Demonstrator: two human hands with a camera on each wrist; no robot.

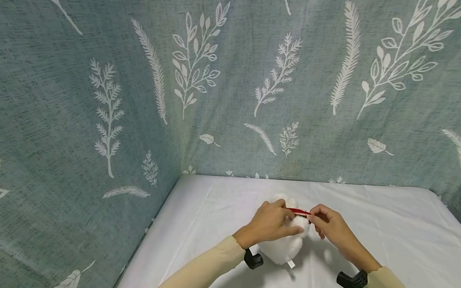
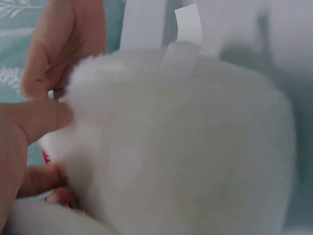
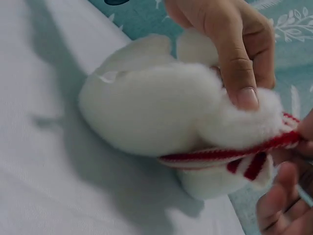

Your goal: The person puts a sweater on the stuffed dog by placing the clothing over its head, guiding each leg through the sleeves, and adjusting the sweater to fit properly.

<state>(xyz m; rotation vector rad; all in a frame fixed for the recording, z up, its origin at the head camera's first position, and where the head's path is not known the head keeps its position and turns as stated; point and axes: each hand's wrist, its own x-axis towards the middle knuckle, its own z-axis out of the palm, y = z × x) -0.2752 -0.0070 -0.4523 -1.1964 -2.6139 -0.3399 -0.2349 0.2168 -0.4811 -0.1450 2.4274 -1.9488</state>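
Observation:
A white plush toy (image 1: 280, 250) is held over the white-covered table, with a red-and-white striped knitted scarf (image 3: 210, 156) wrapped round it. My left hand (image 1: 274, 221) grips the plush toy from the left, its thumb pressed into the fur and its fingers beside the scarf. On the other side, my right hand (image 1: 334, 228) pinches a stretch of the scarf between thumb and fingers. A short striped flap of scarf hangs near the right fingertips in the right wrist view. In the left wrist view the fur hides much of the left fingers.
A small white tag (image 2: 190, 24) sticks out from the toy's underside. White cloth (image 1: 214, 198) covers the table, with light creases. Behind it and to the left hangs a green-grey curtain (image 1: 231, 153) with white leaf prints. Black wrist mounts (image 1: 351, 281) sit at both wrists.

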